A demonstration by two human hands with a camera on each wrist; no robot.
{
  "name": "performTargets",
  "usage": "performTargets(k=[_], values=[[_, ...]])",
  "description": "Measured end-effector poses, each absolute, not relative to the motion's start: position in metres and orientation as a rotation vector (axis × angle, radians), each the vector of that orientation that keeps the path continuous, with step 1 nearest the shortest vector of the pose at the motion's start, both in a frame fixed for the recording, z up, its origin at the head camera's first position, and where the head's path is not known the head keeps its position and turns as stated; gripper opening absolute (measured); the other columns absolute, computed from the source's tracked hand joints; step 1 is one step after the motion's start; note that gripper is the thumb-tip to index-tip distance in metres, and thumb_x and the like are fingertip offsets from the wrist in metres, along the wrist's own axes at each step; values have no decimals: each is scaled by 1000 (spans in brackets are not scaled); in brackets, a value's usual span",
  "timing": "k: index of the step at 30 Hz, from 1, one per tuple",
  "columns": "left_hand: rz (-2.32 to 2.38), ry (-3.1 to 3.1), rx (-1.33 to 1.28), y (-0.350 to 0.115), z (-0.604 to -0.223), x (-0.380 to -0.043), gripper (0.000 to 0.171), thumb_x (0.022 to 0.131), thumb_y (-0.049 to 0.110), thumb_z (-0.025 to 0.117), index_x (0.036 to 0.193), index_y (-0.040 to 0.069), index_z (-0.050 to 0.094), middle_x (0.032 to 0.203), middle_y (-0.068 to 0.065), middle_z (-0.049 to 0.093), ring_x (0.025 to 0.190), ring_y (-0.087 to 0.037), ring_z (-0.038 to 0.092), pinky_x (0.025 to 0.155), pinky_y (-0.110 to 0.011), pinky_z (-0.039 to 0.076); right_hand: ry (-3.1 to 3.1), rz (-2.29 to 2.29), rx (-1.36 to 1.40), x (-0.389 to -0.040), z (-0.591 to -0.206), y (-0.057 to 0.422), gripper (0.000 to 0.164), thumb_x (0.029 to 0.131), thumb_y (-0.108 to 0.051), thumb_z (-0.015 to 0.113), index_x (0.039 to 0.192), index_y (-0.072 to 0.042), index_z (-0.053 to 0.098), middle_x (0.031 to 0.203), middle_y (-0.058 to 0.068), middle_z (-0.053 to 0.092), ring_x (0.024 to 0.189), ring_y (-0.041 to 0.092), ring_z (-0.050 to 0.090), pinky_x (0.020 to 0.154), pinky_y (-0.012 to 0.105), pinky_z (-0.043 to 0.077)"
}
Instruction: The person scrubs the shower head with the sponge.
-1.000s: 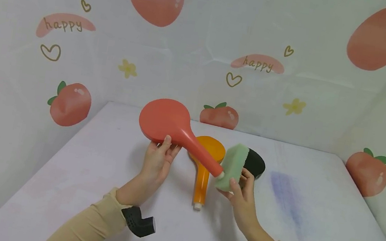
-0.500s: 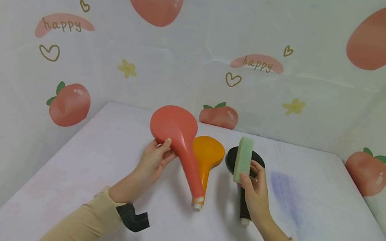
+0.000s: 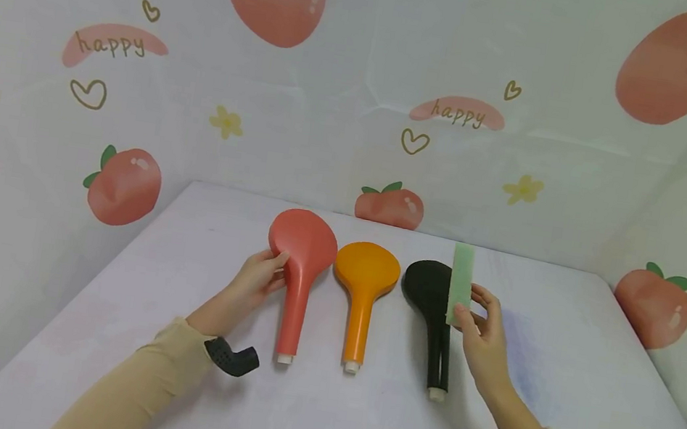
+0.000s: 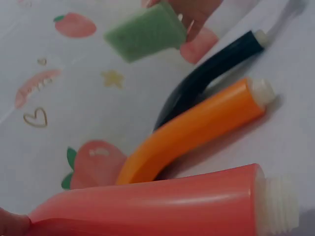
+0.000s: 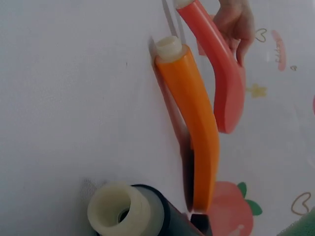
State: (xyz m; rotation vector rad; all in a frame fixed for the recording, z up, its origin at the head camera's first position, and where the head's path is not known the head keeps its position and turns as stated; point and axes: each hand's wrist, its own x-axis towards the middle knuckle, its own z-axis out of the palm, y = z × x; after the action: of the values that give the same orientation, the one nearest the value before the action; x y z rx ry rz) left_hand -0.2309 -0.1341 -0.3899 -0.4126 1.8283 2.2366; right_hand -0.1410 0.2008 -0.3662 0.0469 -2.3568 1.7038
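My left hand (image 3: 249,283) holds a red shower head (image 3: 304,247) by the left edge of its round head, thumb on top. Its handle points toward me and ends in a white threaded connector (image 4: 279,205). Whether it touches the table is hard to tell. To its right lies an orange shower head (image 3: 367,271), with a black shower head (image 3: 427,283) beyond it. My right hand (image 3: 488,348) pinches a pale green sponge (image 3: 461,279) upright, thumb on the near side. The sponge overlaps the right edge of the black head in the head view.
All of this is on or above a white table (image 3: 314,423). A purple-blue smear (image 3: 521,357) marks its surface right of the right hand. Behind rises a white printed backdrop (image 3: 329,132) with fruit and hearts. Dark cameras (image 3: 231,358) sit at both wrists.
The red shower head has come down from a tilt over the orange one and swung straight beside it. My right hand has moved right with the sponge, now turned edge-on.
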Motion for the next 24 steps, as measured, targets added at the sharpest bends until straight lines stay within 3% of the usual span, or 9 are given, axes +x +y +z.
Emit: performTargets(k=[9, 17, 24], values=[[2139, 1878, -489, -143, -396, -240, 48, 99, 22, 44, 140, -1, 35, 107, -5, 53, 78, -4, 54, 65, -12, 49, -2452, 1571, -55, -150, -376, 218, 46, 98, -25, 47, 139, -10, 34, 139, 6, 35, 91, -13, 48, 74, 10, 44], [2064, 1921, -509, -145, -399, -244, 48, 99, 23, 43, 140, -2, 35, 95, -2, 52, 75, -5, 52, 63, -13, 48, -2493, 1470, -20, -154, -383, 224, 48, 95, -25, 52, 140, -13, 40, 142, 11, 38, 90, -13, 46, 70, 8, 43], [2039, 1911, -544, -147, -409, -255, 48, 100, 24, 42, 140, -1, 34, 97, -4, 47, 75, -6, 49, 62, -12, 48, -2480, 1388, 65, -154, -387, 226, 45, 94, -19, 54, 137, -10, 45, 144, 14, 42, 96, -11, 40, 66, 7, 43]])
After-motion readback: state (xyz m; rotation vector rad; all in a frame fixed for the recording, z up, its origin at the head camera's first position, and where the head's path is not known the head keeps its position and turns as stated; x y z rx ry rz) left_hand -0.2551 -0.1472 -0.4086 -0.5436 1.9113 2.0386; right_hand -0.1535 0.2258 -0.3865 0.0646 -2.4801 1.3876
